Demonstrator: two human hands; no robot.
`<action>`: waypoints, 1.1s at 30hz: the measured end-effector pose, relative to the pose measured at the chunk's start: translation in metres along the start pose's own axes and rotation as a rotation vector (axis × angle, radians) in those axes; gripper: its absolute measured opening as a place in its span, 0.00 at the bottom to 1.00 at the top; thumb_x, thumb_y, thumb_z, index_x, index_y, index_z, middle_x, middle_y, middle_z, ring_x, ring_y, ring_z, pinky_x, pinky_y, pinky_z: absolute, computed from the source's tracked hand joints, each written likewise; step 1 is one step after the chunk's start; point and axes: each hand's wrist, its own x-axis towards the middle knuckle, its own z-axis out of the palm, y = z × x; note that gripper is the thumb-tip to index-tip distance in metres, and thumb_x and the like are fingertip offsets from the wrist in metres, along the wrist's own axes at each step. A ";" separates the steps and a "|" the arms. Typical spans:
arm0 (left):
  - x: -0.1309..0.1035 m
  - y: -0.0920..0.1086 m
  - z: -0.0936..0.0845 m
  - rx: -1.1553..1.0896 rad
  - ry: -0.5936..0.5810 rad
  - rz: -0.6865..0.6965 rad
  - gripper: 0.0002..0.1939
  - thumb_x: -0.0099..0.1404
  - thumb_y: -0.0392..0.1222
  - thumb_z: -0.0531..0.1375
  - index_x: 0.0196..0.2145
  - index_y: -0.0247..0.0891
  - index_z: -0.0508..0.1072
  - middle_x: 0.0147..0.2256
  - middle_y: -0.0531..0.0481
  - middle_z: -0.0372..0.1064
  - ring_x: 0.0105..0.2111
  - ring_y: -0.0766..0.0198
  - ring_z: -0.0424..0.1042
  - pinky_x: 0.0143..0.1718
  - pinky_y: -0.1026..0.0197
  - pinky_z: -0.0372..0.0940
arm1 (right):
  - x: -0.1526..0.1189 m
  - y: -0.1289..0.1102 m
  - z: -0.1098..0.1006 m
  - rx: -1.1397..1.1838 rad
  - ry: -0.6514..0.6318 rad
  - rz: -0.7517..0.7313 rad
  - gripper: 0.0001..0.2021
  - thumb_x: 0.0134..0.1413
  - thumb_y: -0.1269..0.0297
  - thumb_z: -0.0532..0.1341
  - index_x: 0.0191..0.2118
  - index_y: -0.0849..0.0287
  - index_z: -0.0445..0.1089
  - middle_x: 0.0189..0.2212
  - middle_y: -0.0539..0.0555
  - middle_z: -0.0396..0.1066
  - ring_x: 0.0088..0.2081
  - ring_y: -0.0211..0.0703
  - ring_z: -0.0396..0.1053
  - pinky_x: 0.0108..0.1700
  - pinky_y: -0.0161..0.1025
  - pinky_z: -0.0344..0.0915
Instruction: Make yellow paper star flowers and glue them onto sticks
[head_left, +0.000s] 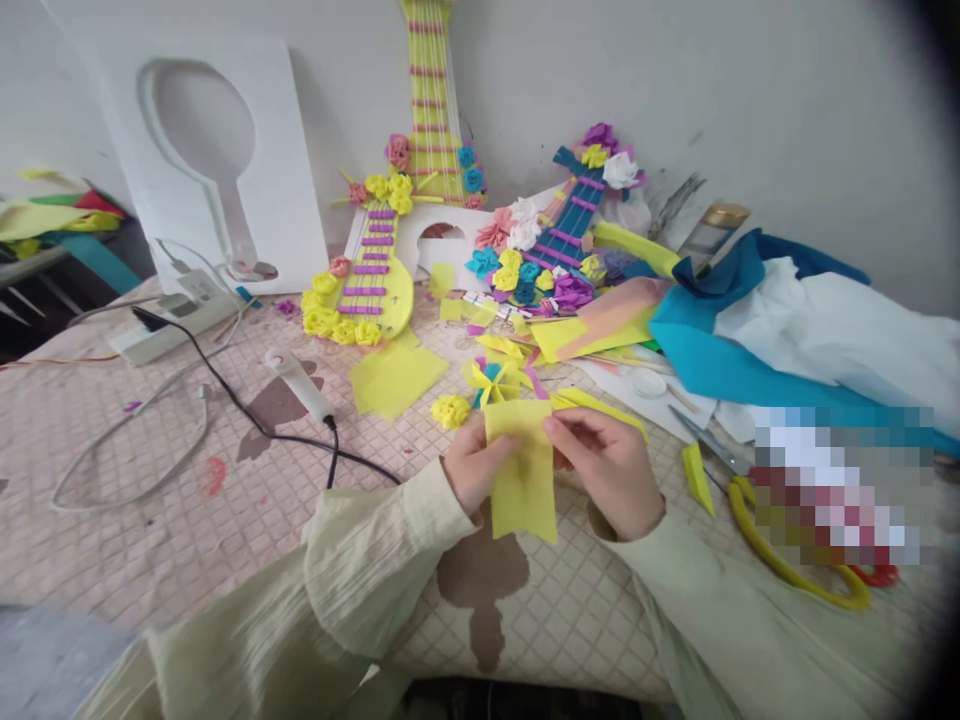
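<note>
Between my two hands is a rectangular strip of thin yellow fabric or paper (pixel 523 490), held upright above the table. My left hand (pixel 478 462) pinches its left edge, the thumb lying across the front. At the upper right edge, the thumb and fingers of my right hand (pixel 607 462) are closed on the same strip. Just beyond it lie a yellow pinwheel-like piece (pixel 499 382) and a yellow crumpled flower (pixel 451 411). A flat yellow sheet (pixel 397 375) rests farther left.
Small flower-trimmed model guitars, one yellow (pixel 394 290) and one blue (pixel 566 225), lean at the back. A white corded tool (pixel 300 385) and a power strip (pixel 176 318) with cables lie left. Yellow-handled scissors (pixel 780 560) and blue cloth (pixel 720 345) are at right.
</note>
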 end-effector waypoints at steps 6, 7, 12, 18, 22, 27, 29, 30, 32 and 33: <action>-0.001 -0.006 -0.002 -0.045 -0.024 -0.073 0.10 0.48 0.40 0.61 0.29 0.32 0.73 0.26 0.47 0.72 0.26 0.62 0.70 0.31 0.61 0.63 | 0.001 0.005 -0.002 -0.130 0.051 -0.120 0.07 0.42 0.62 0.61 0.29 0.60 0.69 0.21 0.49 0.65 0.20 0.33 0.61 0.22 0.32 0.63; -0.001 -0.007 -0.002 -0.050 -0.022 -0.074 0.10 0.49 0.41 0.61 0.29 0.32 0.73 0.27 0.47 0.72 0.26 0.62 0.71 0.31 0.61 0.63 | 0.000 0.005 -0.003 -0.178 0.056 -0.166 0.06 0.43 0.64 0.61 0.29 0.60 0.68 0.20 0.48 0.64 0.20 0.33 0.61 0.22 0.32 0.62; -0.001 -0.005 0.000 -0.020 0.003 -0.072 0.11 0.50 0.44 0.60 0.26 0.32 0.73 0.23 0.49 0.70 0.22 0.65 0.68 0.24 0.66 0.60 | -0.004 -0.003 -0.004 -0.453 0.088 -0.476 0.02 0.44 0.71 0.58 0.26 0.59 0.68 0.22 0.49 0.64 0.22 0.33 0.60 0.25 0.33 0.61; -0.003 -0.005 -0.002 0.032 0.023 -0.046 0.11 0.52 0.45 0.60 0.23 0.33 0.71 0.16 0.54 0.63 0.16 0.72 0.59 0.20 0.67 0.55 | -0.006 -0.003 -0.003 -0.607 0.013 -0.699 0.07 0.49 0.73 0.55 0.30 0.57 0.69 0.26 0.52 0.67 0.23 0.33 0.62 0.26 0.32 0.62; -0.004 -0.004 -0.003 0.012 -0.046 -0.046 0.12 0.52 0.47 0.60 0.25 0.33 0.72 0.19 0.52 0.66 0.18 0.70 0.63 0.22 0.66 0.58 | -0.006 -0.001 -0.003 -0.607 -0.023 -0.716 0.07 0.49 0.73 0.55 0.30 0.58 0.69 0.26 0.52 0.67 0.23 0.32 0.61 0.27 0.32 0.62; -0.004 0.000 -0.001 0.070 -0.034 0.014 0.09 0.51 0.43 0.61 0.26 0.32 0.72 0.23 0.51 0.68 0.22 0.69 0.66 0.24 0.67 0.60 | -0.008 -0.004 -0.005 -0.543 -0.052 -0.673 0.06 0.48 0.72 0.55 0.31 0.58 0.69 0.26 0.51 0.65 0.22 0.32 0.59 0.26 0.33 0.61; -0.004 0.001 -0.001 0.119 -0.025 0.022 0.08 0.52 0.41 0.60 0.26 0.32 0.72 0.22 0.51 0.68 0.21 0.69 0.66 0.24 0.66 0.60 | -0.008 -0.006 -0.006 -0.476 -0.048 -0.598 0.06 0.47 0.70 0.57 0.33 0.58 0.69 0.27 0.51 0.65 0.23 0.33 0.60 0.26 0.34 0.62; -0.005 0.001 -0.001 0.144 -0.031 0.019 0.08 0.52 0.41 0.60 0.26 0.32 0.72 0.22 0.51 0.68 0.21 0.69 0.66 0.24 0.66 0.61 | -0.007 -0.007 -0.007 -0.432 -0.046 -0.545 0.07 0.47 0.69 0.57 0.34 0.58 0.69 0.27 0.51 0.65 0.24 0.34 0.61 0.27 0.34 0.63; -0.006 0.002 -0.001 0.191 -0.062 0.011 0.08 0.53 0.41 0.60 0.26 0.32 0.72 0.23 0.50 0.69 0.22 0.67 0.67 0.25 0.65 0.61 | -0.006 -0.007 -0.008 -0.347 -0.072 -0.423 0.08 0.47 0.66 0.58 0.35 0.58 0.69 0.29 0.52 0.66 0.27 0.36 0.64 0.29 0.35 0.64; -0.007 0.002 -0.001 0.214 -0.081 0.007 0.08 0.53 0.41 0.60 0.26 0.32 0.72 0.23 0.50 0.69 0.22 0.66 0.67 0.25 0.65 0.62 | -0.005 -0.007 -0.009 -0.308 -0.103 -0.366 0.08 0.47 0.64 0.58 0.34 0.58 0.69 0.29 0.53 0.67 0.29 0.37 0.65 0.30 0.36 0.65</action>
